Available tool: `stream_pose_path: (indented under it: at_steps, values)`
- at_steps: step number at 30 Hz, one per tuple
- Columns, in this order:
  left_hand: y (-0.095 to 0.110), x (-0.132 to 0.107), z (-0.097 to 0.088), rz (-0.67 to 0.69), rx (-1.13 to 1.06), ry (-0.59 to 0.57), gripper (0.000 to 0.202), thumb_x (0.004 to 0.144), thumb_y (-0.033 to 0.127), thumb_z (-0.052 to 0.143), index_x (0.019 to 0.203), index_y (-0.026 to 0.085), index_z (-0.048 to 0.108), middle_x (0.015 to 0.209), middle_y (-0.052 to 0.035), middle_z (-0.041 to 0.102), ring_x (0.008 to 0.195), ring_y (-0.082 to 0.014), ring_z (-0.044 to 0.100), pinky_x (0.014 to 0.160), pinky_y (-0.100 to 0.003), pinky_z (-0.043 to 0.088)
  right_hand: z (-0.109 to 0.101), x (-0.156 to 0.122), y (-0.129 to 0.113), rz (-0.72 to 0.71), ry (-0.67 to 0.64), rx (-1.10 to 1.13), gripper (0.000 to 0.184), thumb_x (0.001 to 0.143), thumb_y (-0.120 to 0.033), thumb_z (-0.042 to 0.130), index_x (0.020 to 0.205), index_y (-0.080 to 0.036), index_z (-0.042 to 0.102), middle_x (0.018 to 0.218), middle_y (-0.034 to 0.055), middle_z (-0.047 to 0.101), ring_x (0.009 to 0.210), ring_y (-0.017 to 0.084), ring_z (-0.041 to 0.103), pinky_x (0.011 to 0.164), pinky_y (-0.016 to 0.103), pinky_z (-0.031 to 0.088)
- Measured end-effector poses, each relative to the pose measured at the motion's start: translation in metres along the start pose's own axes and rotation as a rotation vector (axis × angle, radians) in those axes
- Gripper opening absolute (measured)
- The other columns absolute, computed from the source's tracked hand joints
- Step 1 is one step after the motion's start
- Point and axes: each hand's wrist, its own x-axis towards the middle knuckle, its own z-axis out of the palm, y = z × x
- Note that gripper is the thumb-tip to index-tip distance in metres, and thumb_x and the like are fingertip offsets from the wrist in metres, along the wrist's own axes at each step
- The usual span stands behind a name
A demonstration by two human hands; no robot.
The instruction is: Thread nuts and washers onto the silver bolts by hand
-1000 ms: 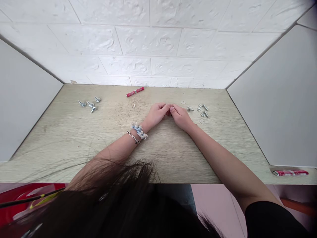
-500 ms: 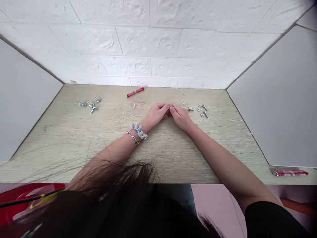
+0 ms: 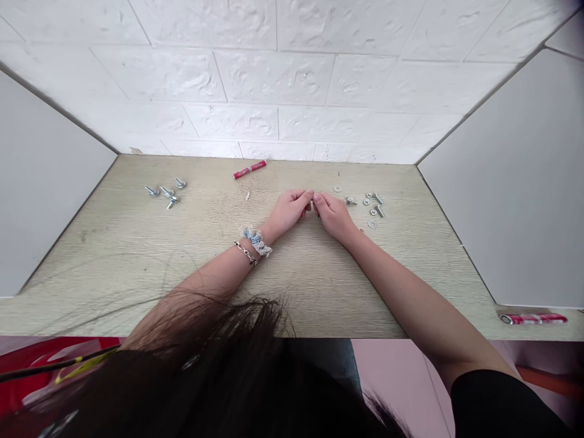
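Head view: both hands meet over the middle of the bench, toward its far edge. The left hand and the right hand have their fingers curled in and their tips pinched narrow against each other. Whatever small piece sits between the tips is hidden, so I cannot tell what it is. A scrunchie and a bracelet circle the left wrist.

Just beside the right hand, toward the far right corner, lie the loose bolts and nuts, with one washer beyond them and another washer nearer. Well apart, toward the far left corner, a cluster of four bolts lies on its own. A red pen rests at the far edge, and a second red pen at the near right corner.

As a judgement, the left cluster looks dealt with; the scattered pieces on the right look unhandled; the work seems partway through.
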Motion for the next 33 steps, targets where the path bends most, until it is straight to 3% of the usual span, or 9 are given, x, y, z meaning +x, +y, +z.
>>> stream_pose_path:
  at_steps: [6,13,18,23,33]
  values:
    - [0.0020,-0.0008,-0.0003,-0.018,-0.017,-0.003,0.042,0.094,0.032,0.050,0.055,0.015,0.051,0.049,0.0027,0.047,0.047,-0.0067,0.041,0.050,-0.023,0.031,-0.0013,-0.0019,-0.0018,0.069,0.019,0.061,0.072,0.081,-0.085,0.031,0.051,-0.020,0.042,0.052,-0.0003,0.044,0.056,0.012,0.042,0.061,0.028,0.035]
    - [0.0007,0.0003,-0.0009,-0.002,-0.066,0.004,0.044,0.094,0.031,0.049,0.053,0.015,0.051,0.048,0.0022,0.049,0.047,-0.0059,0.042,0.052,-0.022,0.033,-0.0002,-0.0015,0.0017,0.085,-0.027,0.065,0.075,0.082,-0.085,0.026,0.057,-0.020,0.054,0.059,0.0018,0.055,0.061,0.014,0.051,0.066,0.030,0.038]
    - [-0.0002,0.0015,0.0003,0.008,-0.110,0.001,0.043,0.094,0.031,0.049,0.054,0.014,0.054,0.053,0.0005,0.055,0.049,-0.0059,0.043,0.053,-0.021,0.035,-0.0006,-0.0019,0.0008,0.060,-0.062,0.024,0.062,0.086,-0.072,0.035,0.062,-0.020,0.056,0.062,0.0021,0.059,0.065,0.015,0.055,0.069,0.030,0.040]
    - [0.0000,0.0014,0.0005,0.014,-0.083,0.038,0.044,0.093,0.032,0.050,0.052,0.015,0.050,0.049,0.0022,0.049,0.048,-0.0063,0.042,0.052,-0.022,0.033,-0.0018,-0.0023,-0.0030,0.031,-0.056,0.001,0.046,0.087,-0.055,0.040,0.061,-0.020,0.055,0.059,0.0007,0.057,0.062,0.014,0.052,0.066,0.029,0.038]
    - [0.0011,0.0003,0.0002,0.010,-0.047,0.076,0.044,0.091,0.033,0.051,0.051,0.016,0.045,0.048,0.0036,0.044,0.048,-0.0064,0.039,0.052,-0.023,0.031,-0.0016,-0.0053,-0.0072,-0.055,-0.033,0.005,0.034,0.087,-0.044,0.045,0.065,-0.020,0.054,0.058,-0.0011,0.052,0.060,0.013,0.046,0.063,0.028,0.037]
